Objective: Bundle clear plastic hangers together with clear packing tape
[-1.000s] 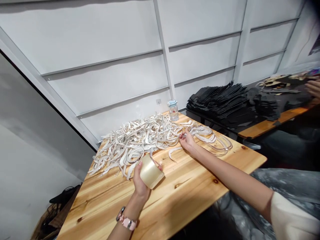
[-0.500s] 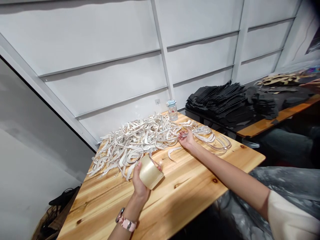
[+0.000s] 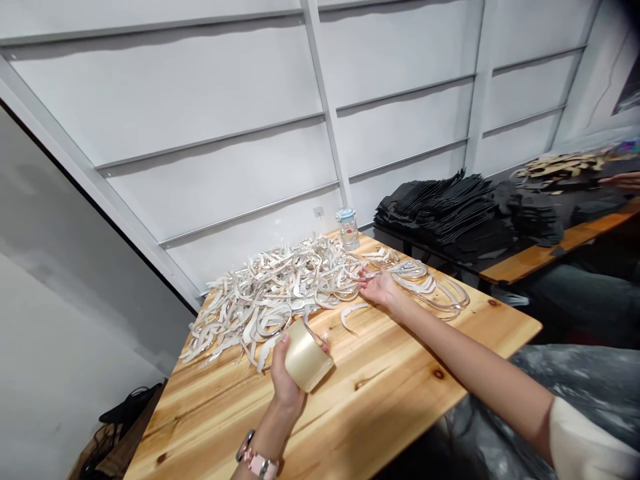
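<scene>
White panels crossed by ledges form the wall [image 3: 210, 87] at the far side; before it stands a wooden table [image 3: 225, 427], with a heap [image 3: 273, 287] of pale, curled strips over its far left part. Near the middle, the left hand [image 3: 287, 383] grips the tape [image 3: 306, 363], a wide, pale yellow roll, above the table; the thumb presses its outer face and the other fingers reach into the core; a watch [image 3: 245, 445] is on that wrist. Farther right, the right hand [image 3: 379, 288] lies between the heap and a looped bundle [image 3: 415, 277] of strips, fingers slightly curled; whether they pinch a strip I cannot tell; one loose strip [image 3: 349, 315] lies just to the near left of it. Beyond, a bottle [image 3: 349, 230] with a blue lid stands at the far edge; at right, a second table [image 3: 520, 267] bears a black stack [image 3: 435, 207] and beige pieces [image 3: 565, 164], with another person's hand [image 3: 623, 181] at the far right.
</scene>
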The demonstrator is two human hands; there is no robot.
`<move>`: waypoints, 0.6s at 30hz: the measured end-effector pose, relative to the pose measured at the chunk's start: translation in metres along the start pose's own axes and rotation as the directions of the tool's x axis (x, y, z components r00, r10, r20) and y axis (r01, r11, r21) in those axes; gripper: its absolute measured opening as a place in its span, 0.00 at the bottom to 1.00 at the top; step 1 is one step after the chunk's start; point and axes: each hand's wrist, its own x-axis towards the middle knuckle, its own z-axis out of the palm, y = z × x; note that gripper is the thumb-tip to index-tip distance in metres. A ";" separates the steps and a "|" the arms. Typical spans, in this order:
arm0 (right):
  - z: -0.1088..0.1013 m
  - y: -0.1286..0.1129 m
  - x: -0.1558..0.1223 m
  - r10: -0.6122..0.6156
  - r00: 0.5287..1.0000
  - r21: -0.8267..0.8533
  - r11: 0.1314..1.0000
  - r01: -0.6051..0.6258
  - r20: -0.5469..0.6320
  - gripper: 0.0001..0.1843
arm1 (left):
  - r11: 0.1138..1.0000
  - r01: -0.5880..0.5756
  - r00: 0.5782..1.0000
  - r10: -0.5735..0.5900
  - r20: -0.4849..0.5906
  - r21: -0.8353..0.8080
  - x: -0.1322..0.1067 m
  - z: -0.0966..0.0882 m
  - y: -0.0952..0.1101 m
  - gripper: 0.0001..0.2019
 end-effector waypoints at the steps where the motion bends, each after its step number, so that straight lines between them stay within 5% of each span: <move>1: 0.000 -0.002 0.000 0.004 1.000 0.002 1.000 -0.004 0.004 0.17 | 1.000 -0.004 1.000 0.004 -0.001 -0.002 0.000 0.000 0.000 0.19; 12: 0.007 0.016 -0.015 0.129 0.990 0.008 0.992 -0.130 0.063 0.18 | 1.000 -0.008 0.999 0.008 0.039 0.012 -0.004 0.003 0.002 0.17; 18: -0.001 0.000 -0.003 0.080 0.997 -0.011 0.997 -0.080 -0.007 0.14 | 1.000 0.003 0.998 -0.005 0.058 0.028 -0.004 0.005 0.002 0.16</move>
